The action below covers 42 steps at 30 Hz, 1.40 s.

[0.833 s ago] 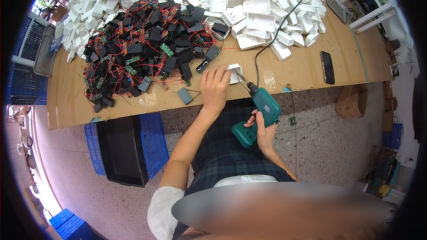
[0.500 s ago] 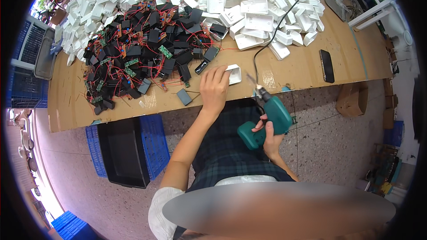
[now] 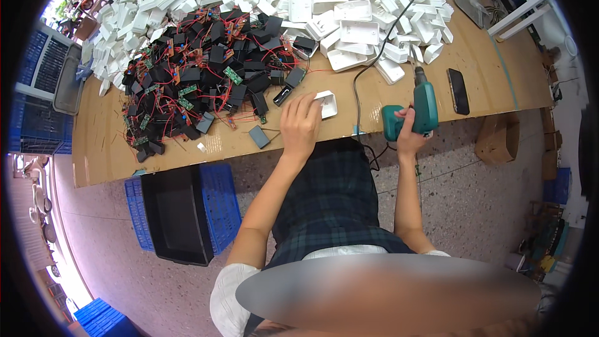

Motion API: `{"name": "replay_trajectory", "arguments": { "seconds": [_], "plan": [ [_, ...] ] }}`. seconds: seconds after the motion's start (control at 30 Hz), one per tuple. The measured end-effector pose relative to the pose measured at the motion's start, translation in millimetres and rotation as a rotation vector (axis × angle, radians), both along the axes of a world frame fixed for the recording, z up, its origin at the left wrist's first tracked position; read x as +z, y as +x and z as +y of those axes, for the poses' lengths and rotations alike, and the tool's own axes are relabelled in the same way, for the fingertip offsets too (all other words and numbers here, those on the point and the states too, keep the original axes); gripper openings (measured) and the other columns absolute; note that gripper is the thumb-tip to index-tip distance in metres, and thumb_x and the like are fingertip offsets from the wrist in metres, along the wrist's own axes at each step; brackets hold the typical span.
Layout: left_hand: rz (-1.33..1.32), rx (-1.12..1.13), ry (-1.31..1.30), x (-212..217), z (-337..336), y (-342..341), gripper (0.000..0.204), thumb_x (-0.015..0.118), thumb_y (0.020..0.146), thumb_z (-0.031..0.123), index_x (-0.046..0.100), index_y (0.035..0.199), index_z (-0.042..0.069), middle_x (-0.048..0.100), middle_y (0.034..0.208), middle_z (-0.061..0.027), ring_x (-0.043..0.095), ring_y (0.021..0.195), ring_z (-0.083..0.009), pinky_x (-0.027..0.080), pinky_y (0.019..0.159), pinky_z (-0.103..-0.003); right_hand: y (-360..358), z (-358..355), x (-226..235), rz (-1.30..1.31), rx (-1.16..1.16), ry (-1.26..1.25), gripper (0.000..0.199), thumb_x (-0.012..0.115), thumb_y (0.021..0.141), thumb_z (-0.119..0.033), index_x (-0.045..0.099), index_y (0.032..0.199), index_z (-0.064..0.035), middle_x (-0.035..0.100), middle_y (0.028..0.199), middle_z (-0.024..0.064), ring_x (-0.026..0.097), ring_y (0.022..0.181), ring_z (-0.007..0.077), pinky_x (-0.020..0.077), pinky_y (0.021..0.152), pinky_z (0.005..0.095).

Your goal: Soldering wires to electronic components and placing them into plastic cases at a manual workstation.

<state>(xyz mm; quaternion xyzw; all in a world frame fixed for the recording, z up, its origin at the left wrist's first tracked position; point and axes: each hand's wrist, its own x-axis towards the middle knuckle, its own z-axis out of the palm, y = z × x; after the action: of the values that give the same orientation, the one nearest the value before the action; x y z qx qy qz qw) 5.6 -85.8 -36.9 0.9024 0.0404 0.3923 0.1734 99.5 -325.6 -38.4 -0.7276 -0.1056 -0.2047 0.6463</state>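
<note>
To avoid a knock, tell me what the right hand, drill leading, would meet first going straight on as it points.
The drill in the right hand would likely meet the white plastic cases first, though it may be above them; depth is unclear.

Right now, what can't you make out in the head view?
White case, head view: left part hidden by the left hand.
Green drill, head view: part of its handle covered by the right hand.
Pile of white cases, head view: far side cut off by the top edge.
Green circuit boards, head view: fine parts too small.
</note>
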Motion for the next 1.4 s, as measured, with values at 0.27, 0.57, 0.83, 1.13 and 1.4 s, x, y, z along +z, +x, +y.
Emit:
{"name": "replay_trajectory", "arguments": {
  "seconds": [0.27,0.57,0.83,1.13,1.4],
  "plan": [
    [-0.067,-0.084,-0.280,12,21,-41,0.039,0.075,0.081,0.007,0.066,0.118,0.006,0.063,0.122,-0.0135,0.060,0.115,-0.0330,0.047,0.099,-0.044,27,10,-4,-0.018,0.050,0.066,0.030,0.059,0.101,-0.014,0.061,0.119,0.0091,0.070,0.094,0.0111,0.071,0.083,0.0231,0.0576,0.080,0.0362],
    [0.186,-0.086,-0.099,-1,29,-67,0.056,0.082,0.078,0.021,0.061,0.128,0.011,0.060,0.113,-0.0088,0.055,0.111,-0.0296,0.040,0.097,-0.043,-108,50,-40,-0.251,-0.030,-0.372,0.072,0.072,0.086,-0.003,0.036,0.148,0.0033,0.032,0.153,0.0235,0.037,0.141,0.0379,0.0376,0.114,0.0451],
    [0.245,-0.047,-0.623,8,23,-57,0.028,0.073,0.090,0.009,0.064,0.115,0.002,0.073,0.094,-0.0108,0.070,0.087,-0.0229,0.052,0.085,-0.035,-85,107,-3,-0.210,0.413,-0.477,0.025,0.075,0.081,-0.005,0.070,0.105,-0.0065,0.067,0.099,0.0095,0.063,0.093,0.0298,0.0452,0.084,0.0390],
    [0.288,-0.262,-0.997,22,38,-50,0.029,0.065,0.095,0.001,0.057,0.124,0.000,0.072,0.098,-0.0092,0.069,0.091,-0.0126,0.054,0.081,-0.027,-85,119,-3,-0.146,0.256,-0.486,0.020,0.078,0.081,-0.005,0.073,0.101,-0.0086,0.055,0.091,0.0066,0.056,0.083,0.0245,0.0456,0.076,0.0349],
    [0.197,-0.144,-0.120,47,6,-52,0.045,0.075,0.083,0.007,0.059,0.126,0.006,0.068,0.112,-0.0124,0.065,0.103,-0.0315,0.047,0.097,-0.043,-69,92,7,-0.184,0.353,-0.427,0.015,0.077,0.082,-0.003,0.075,0.097,-0.0065,0.063,0.094,0.0088,0.060,0.084,0.0249,0.0477,0.072,0.0348]
  ]
}}
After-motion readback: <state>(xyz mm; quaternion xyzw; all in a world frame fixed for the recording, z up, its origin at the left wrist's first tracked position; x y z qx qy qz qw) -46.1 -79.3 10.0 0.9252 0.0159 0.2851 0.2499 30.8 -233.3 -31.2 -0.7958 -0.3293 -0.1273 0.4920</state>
